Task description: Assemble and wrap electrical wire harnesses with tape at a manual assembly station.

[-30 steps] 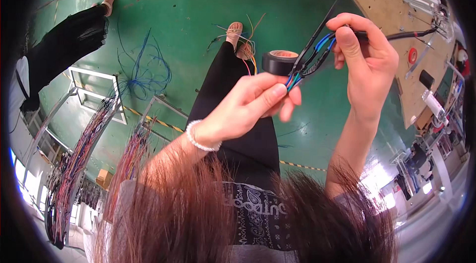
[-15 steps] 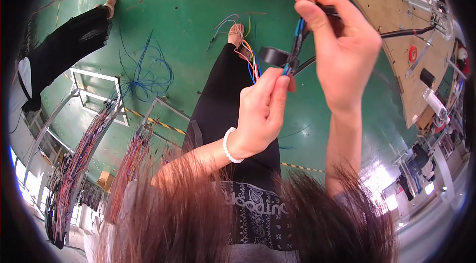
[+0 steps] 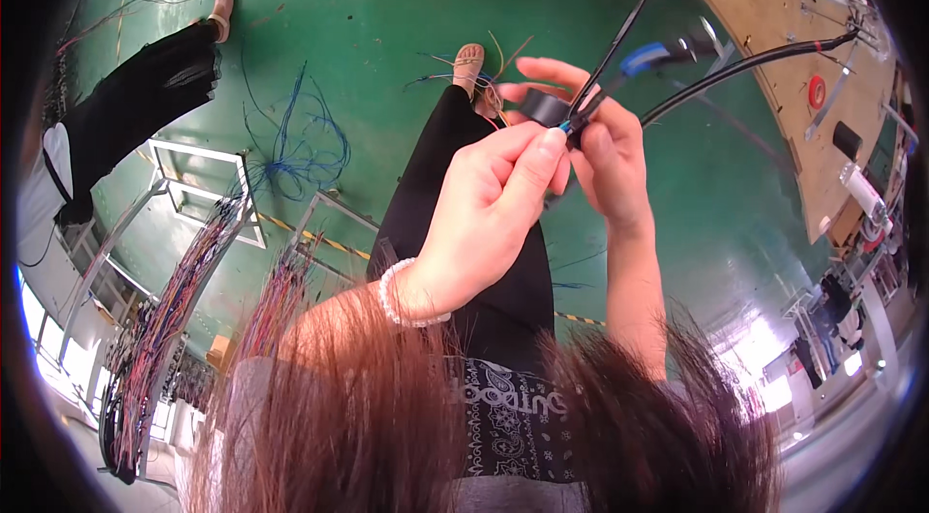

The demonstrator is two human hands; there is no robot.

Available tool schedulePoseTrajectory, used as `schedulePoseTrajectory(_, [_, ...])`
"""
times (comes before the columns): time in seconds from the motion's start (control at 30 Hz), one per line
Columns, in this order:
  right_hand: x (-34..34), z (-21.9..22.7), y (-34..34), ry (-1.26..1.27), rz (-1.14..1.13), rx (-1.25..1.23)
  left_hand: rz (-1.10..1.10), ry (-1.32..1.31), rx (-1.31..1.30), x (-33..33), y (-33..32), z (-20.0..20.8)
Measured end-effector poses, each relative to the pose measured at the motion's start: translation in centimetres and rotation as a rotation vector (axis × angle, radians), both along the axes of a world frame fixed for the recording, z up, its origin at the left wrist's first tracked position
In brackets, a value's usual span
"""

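My left hand is closed in a pinch on a wire bundle, partly wrapped black, with a bit of blue wire showing by the thumb. Just beyond the pinch hangs a roll of black tape. My right hand is around the far side of the bundle, its fingers apart and stretched behind the roll; whether they touch it I cannot tell. A black-wrapped branch runs up from the hands, and a thicker black cable runs right. A blurred blue-and-black piece sticks out between them.
A wooden board with white fixtures and a red tape roll stands at right. Wire bundles hang on racks at left. Blue wires lie by a white frame. Another person's leg is at far left.
My right hand has come down from higher on the bundle to the tape roll, its fingers spreading. The bundle's branches now show above and right. My left hand keeps its pinch.
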State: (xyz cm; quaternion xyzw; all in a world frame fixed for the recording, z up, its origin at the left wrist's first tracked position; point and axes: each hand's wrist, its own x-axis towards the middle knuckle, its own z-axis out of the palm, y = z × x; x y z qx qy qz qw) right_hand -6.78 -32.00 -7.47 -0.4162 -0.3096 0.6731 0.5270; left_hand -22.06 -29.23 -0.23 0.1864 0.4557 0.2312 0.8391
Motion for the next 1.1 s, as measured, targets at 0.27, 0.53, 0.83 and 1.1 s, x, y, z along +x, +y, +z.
schedulePoseTrajectory(0.27, [-4.1, 10.2, -3.9, -0.962, -0.234, -0.024, -0.303, 0.574, 1.006, -0.7, -2.7, -1.8])
schedulePoseTrajectory(0.53, [-4.9, 10.0, -2.6, -0.891, -0.436, 0.02, -0.184, 0.636, 0.948, 0.7, -3.1, -1.9])
schedulePoseTrajectory(0.83, [1.8, 0.9, 1.4, 0.087, 0.174, 0.08, -0.18, 0.327, 0.513, 0.3, -0.6, 0.1])
schedulePoseTrajectory(1.1, [-0.3, 8.1, -5.2, -0.887, -0.101, 0.102, -0.338, 0.711, 1.268, 0.3, -2.0, -2.2])
